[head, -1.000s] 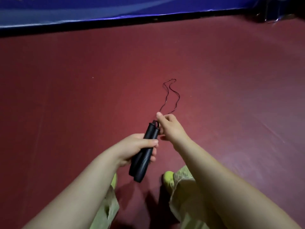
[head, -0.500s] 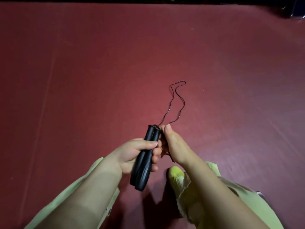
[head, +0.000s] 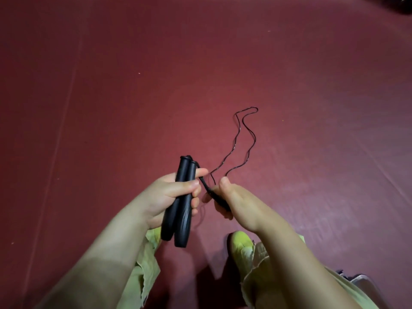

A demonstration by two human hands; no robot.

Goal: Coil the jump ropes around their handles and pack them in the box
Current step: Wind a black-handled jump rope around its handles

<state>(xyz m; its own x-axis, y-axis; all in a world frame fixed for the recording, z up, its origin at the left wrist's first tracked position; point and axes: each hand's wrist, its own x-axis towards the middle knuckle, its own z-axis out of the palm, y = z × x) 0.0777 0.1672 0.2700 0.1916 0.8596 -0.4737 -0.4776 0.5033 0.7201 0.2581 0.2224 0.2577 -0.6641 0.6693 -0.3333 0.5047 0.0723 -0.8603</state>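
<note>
Fingers (head: 196, 192) of the left hand (head: 165, 197) clamp both handles (head: 180, 204); right hand (head: 234, 197) pinches the rope (head: 243, 139) just beside them. Keep tension while winding the slack trailing beyond.

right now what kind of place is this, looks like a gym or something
Probably an indoor sports hall or gym, though only the floor shows. The dark red smooth sports flooring with taped seams fills the view, and the person stands on it holding the two black jump rope handles with the thin black rope trailing.
</note>
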